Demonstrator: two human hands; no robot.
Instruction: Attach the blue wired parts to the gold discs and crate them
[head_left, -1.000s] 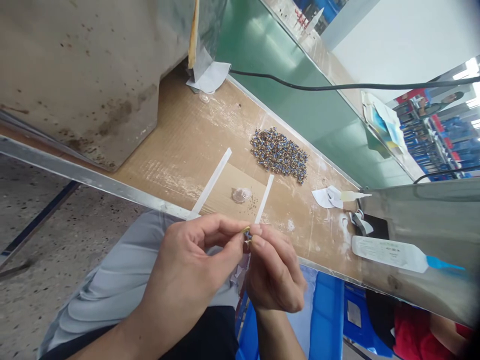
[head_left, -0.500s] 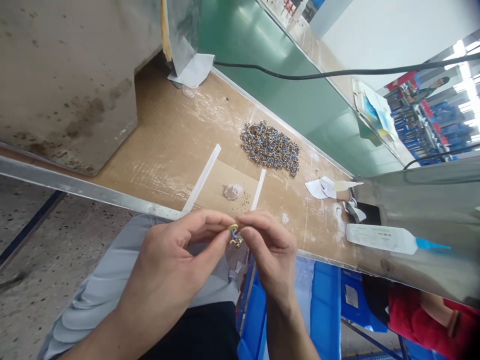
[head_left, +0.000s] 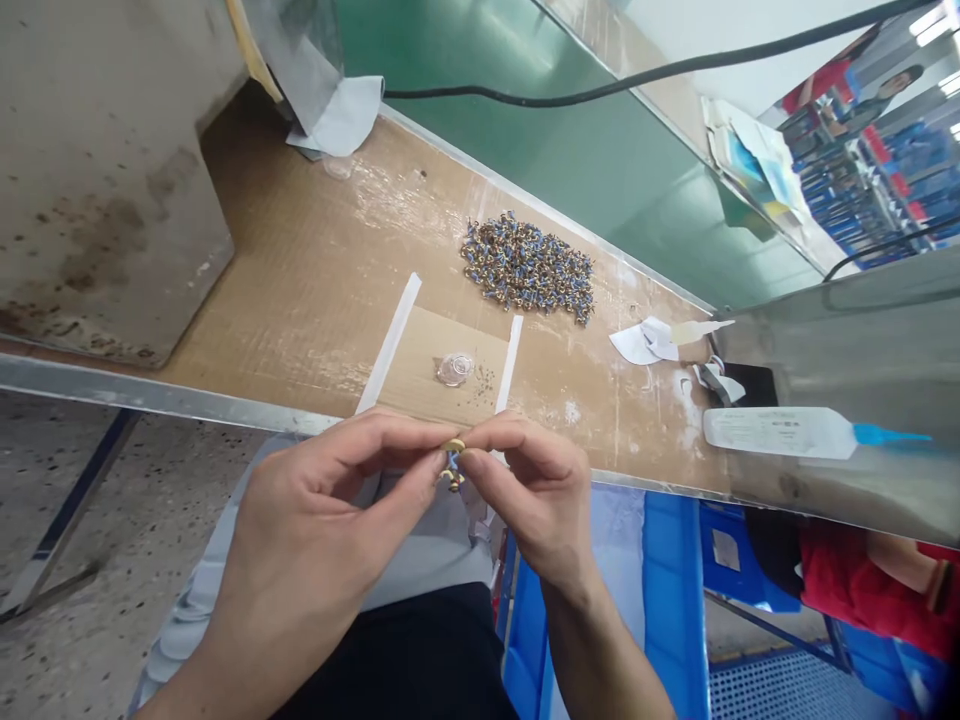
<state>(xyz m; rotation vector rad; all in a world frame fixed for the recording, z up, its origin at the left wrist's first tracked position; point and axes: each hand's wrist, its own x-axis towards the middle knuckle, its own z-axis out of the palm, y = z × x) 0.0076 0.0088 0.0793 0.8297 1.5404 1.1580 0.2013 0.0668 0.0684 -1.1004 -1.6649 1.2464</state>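
A tiny blue-and-gold figure-like piece (head_left: 453, 474) is pinched at the fingertips, just off the table's front edge. My left hand (head_left: 311, 530) grips it from the left between thumb and fingers. From the right, my right hand (head_left: 536, 495) is closed on the same piece, its thumb against the side. The fingertips nearly meet and hide part of the piece. Beyond them, a small clear dish (head_left: 454, 369) lies on cardboard between two white tape strips (head_left: 391, 340). Tiny specks (head_left: 484, 386) are scattered beside that dish. Farther back is a heap of similar blue-and-gold pieces (head_left: 529, 268).
A stained metal housing (head_left: 105, 190) stands at the left. At the right lie a white squeeze bottle (head_left: 780, 432) with a blue tip and a thin-nozzled tube (head_left: 694, 331) on paper. Below the table are blue crates (head_left: 675, 600). A red-sleeved person (head_left: 847, 595) sits nearby.
The view has shifted a little. Both hands still pinch the piece, whose gold top now looks tilted more upright between the fingertips.
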